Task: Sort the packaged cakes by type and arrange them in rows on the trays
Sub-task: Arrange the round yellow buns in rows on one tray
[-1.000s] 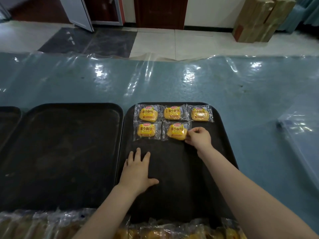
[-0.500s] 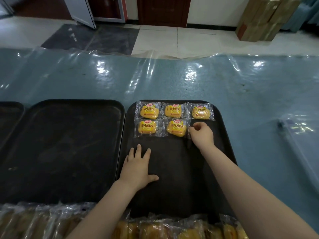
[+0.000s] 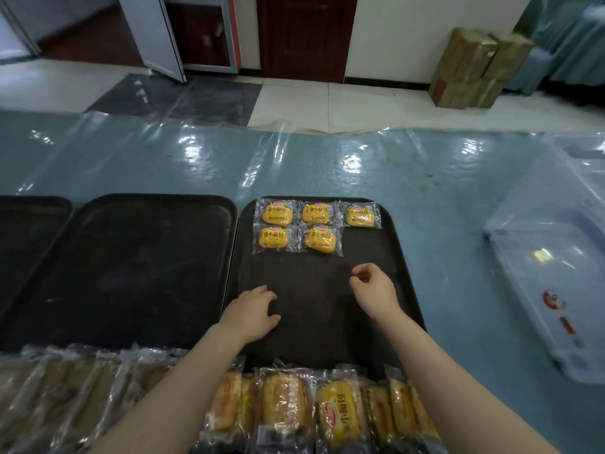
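Lying glossy under clear film: blue counter (image 3: 327,165). Resting on it, a dark rounded tray (image 3: 314,322), carrying five crinkly yellow packaged cakes (image 3: 296,229) at twelve o'clock. Hovering below them: left hand (image 3: 252,314) and right hand (image 3: 373,290), each grip loosely curled, holding nothing.

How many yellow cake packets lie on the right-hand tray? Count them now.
5: back row holds three; second row holds two, filling from the tray's left.

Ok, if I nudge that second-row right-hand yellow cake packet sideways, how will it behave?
The yellow cake in clear film wrapper probably slides easily on the black tray. It looks light and soft, so it may squash. It already sits slightly skewed, so it may rotate.
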`<state>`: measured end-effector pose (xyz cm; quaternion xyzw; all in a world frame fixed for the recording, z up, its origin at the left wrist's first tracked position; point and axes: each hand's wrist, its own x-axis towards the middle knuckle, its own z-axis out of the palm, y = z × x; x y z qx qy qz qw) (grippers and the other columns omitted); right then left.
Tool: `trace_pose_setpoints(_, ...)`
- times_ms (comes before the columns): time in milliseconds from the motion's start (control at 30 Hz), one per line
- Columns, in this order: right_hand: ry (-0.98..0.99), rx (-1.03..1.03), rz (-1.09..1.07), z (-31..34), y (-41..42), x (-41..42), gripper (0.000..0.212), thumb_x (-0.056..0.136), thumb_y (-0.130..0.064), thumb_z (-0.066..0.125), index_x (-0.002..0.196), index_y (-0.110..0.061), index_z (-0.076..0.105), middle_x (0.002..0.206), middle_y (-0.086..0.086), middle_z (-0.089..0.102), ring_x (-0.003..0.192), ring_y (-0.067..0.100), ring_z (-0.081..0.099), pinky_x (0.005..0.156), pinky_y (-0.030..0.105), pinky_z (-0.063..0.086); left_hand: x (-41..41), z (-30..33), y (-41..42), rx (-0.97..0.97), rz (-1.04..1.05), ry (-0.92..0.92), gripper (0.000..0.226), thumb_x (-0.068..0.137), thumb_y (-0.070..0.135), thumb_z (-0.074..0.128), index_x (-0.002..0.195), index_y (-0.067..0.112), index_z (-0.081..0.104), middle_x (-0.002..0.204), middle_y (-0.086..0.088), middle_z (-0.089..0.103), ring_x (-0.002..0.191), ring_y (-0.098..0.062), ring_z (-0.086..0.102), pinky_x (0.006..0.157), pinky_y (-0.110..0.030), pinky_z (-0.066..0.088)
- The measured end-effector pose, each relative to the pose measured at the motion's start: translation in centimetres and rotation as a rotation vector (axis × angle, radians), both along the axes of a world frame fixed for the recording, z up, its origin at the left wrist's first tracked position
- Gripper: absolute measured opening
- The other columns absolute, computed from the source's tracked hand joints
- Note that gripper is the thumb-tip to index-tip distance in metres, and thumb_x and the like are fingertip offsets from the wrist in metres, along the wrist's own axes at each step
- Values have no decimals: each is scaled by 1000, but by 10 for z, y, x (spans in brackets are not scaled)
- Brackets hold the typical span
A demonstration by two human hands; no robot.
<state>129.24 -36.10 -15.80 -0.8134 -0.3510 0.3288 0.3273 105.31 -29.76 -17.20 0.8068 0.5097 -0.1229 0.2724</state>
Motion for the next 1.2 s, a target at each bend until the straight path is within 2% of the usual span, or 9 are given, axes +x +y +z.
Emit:
trace_pose_setpoints(133, 11, -21, 39, 5, -36, -11, 16, 96, -19, 59, 112, -22, 62, 108, -6, 62, 101, 10, 59, 85, 26, 49, -6, 11, -23, 15, 65, -100, 33, 96, 39, 56, 128, 29, 59, 127, 9, 63, 113, -12, 60, 94, -36, 52)
trace_pose_setpoints(333, -61, -110, 262, 6, -89, -37, 10, 97, -23, 58, 105, -27, 63, 93, -7, 68, 80, 8, 67, 73, 26, 58, -18, 20, -63, 80, 135, -271, 18, 98, 34, 53, 109, 35, 67, 105, 17, 68, 96, -2, 62, 84, -32, 54)
trace_pose_setpoints(400, -134, -125, 330, 3, -103, -46, 18, 97, -23, 57, 115, -26, 63, 104, -6, 67, 88, 7, 66, 81, 27, 58, -21, 21, -77, 81, 126, -314, 17, 98, 31, 53, 106, 37, 67, 103, 20, 66, 93, 1, 61, 83, -28, 54)
trace_pose_setpoints(500, -325, -143, 394, -1, -119, -52, 32, 97, -27, 54, 128, -24, 61, 130, -6, 58, 120, 13, 52, 106, 36, 45, -23, 21, -98, 117, 120, -391, 17, 97, 29, 55, 106, 37, 66, 105, 22, 61, 96, 3, 57, 83, -20, 49)
trace_pose_setpoints(667, -452, -155, 406, -4, -137, -59, 33, 98, -31, 49, 127, -25, 62, 131, -7, 58, 123, 15, 49, 112, 37, 37, -25, 17, -128, 182, 124, -459, 16, 96, 28, 55, 103, 40, 64, 101, 25, 59, 98, 5, 54, 81, -16, 46)
trace_pose_setpoints(767, -451, -123, 380, -1, -143, -60, 23, 97, -29, 52, 116, -27, 64, 120, -8, 60, 116, 13, 51, 106, 35, 42, -27, 15, -138, 235, 73, -473, 17, 96, 26, 55, 104, 38, 64, 104, 25, 58, 105, 7, 48, 88, -14, 42)
trace_pose_setpoints(900, -476, -99, 372, 4, -148, -61, 12, 96, -28, 55, 105, -28, 63, 110, -10, 60, 108, 10, 51, 101, 32, 45, -29, 10, -149, 263, 23, -480, 18, 95, 25, 56, 107, 36, 64, 112, 25, 56, 114, 5, 44, 103, -22, 40)
trace_pose_setpoints(1033, -453, -55, 373, 10, -152, -62, 8, 97, -26, 54, 101, -27, 62, 103, -11, 59, 101, 7, 52, 94, 28, 49, -31, 8, -159, 327, -23, -461, 23, 97, 28, 53, 116, 37, 63, 127, 25, 52, 129, 4, 33, 112, -18, 17)
trace_pose_setpoints(1200, -204, -1, 241, 21, -160, -65, 6, 98, -23, 54, 94, -27, 58, 89, -8, 64, 77, 7, 63, 64, 19, 51, -32, 10, -164, 282, -16, -454, 28, 99, 32, 52, 124, 38, 62, 140, 20, 49, 137, -1, 32, 116, -23, 22)
